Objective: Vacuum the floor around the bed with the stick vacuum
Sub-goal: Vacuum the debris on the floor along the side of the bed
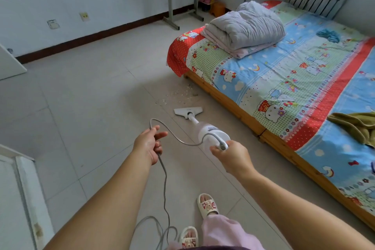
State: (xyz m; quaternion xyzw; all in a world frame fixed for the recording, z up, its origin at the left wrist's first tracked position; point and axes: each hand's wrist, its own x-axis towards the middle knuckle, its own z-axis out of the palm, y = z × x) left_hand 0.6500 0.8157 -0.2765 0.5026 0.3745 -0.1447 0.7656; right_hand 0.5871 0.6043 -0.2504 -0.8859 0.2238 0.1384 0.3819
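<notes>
Stick vacuum [205,131] leans down from the right hand [231,158] to the floor [91,97], and its flat white head [188,111] sits on the tiles just beside the bed [284,79]. The right hand's fingers curl tight around the handle end. The left hand [149,144] holds the grey cord [165,180] with curled fingers (the cord loops up, then drops to the floor). Little crumbs [178,94] lie near the bed corner, just past the vacuum head. A folded grey blanket [245,26] rests on the bed
</notes>
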